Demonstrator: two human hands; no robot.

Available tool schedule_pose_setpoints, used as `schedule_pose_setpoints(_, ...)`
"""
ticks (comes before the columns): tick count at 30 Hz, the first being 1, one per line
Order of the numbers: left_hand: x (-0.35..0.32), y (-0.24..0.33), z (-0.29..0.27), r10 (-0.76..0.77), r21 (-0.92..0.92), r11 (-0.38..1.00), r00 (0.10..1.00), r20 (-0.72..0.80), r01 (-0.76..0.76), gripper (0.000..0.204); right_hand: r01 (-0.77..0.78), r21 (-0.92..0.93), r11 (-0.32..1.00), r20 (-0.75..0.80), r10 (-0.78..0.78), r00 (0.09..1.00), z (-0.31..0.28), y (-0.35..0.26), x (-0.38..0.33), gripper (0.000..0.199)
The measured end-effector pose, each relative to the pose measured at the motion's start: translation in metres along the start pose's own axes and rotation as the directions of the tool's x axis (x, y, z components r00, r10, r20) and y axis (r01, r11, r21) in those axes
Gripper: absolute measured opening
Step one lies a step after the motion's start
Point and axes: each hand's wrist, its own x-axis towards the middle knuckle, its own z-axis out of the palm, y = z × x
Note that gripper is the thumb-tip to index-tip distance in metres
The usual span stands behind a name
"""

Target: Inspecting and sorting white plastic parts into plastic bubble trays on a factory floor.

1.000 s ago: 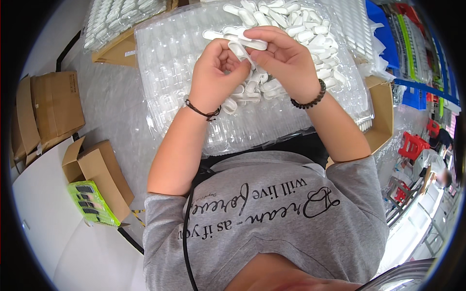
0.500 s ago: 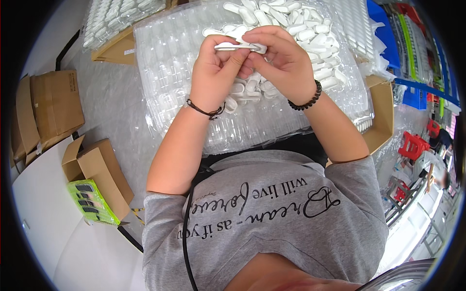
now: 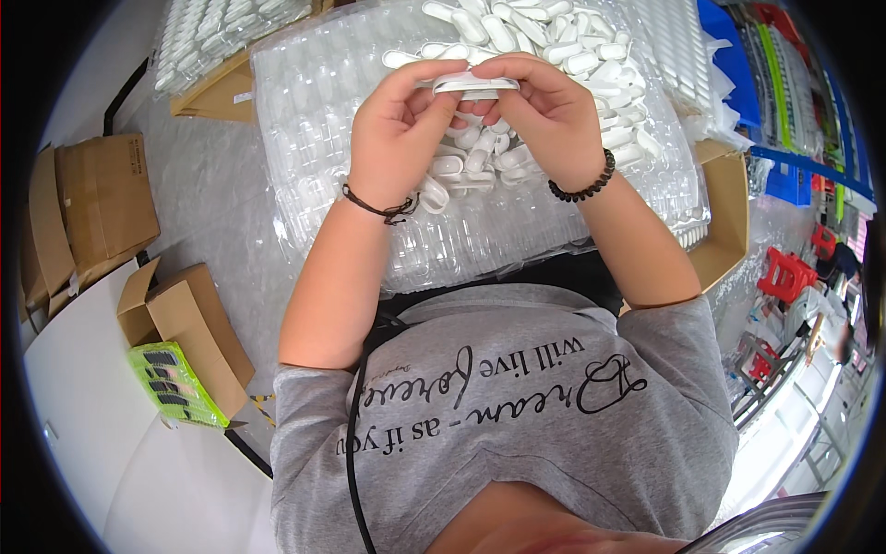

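Note:
A long white plastic piece with rounded ends is held level between my two hands, over a clear plastic tray. My left hand pinches its left end with thumb and fingers. At the right end, my right hand grips it the same way. Fingertips of both hands show just beneath the piece. Many similar white oval plastic pieces lie heaped on the tray, beyond and right of my hands. A few more pieces rest between my wrists. Their exact kind cannot be made out.
The clear moulded tray stack sits before me on a cardboard box. Filled trays stand far left. Cardboard boxes and a green-edged pack are at left. Right are blue bins, a red stool and another person.
My hands have spread slightly apart, the left moving a little left. The white piece has shifted right and now shows its long side between both hands.

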Motion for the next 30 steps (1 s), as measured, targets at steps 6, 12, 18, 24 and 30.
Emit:
schedule_pose_setpoints(6, 0.001, -0.009, -0.008, 0.010, -0.040, 0.999, 0.999, -0.030, -0.012, 0.021, 0.033, -0.035, 0.999, -0.120, -0.037, 0.992, 0.008, 0.008, 0.000, 0.019)
schedule_pose_setpoints(12, 0.002, -0.004, -0.004, -0.104, 0.075, 0.990, 0.971, -0.216, 0.123, 0.023, 0.373, -0.721, 0.585, 0.064, -0.480, 0.875, -0.004, 0.011, 0.005, 0.014)
schedule_pose_setpoints(18, 0.001, -0.012, -0.006, 0.043, 0.070, 0.997, 0.991, -0.125, -0.034, 0.021, 0.233, -0.164, 0.959, -0.227, -0.266, 0.937, 0.008, 0.016, 0.011, 0.019)
schedule_pose_setpoints(24, 0.002, -0.009, -0.006, -0.004, -0.002, 1.000, 0.997, -0.071, 0.004, 0.021, 0.015, -0.218, 0.976, -0.037, -0.024, 0.999, -0.006, 0.019, 0.007, 0.025)
schedule_pose_setpoints(30, 0.006, -0.013, -0.008, 0.086, 0.029, 0.996, 0.995, -0.045, -0.085, 0.023, 0.085, -0.043, 0.995, -0.056, -0.087, 0.995, -0.001, 0.019, 0.010, 0.024)
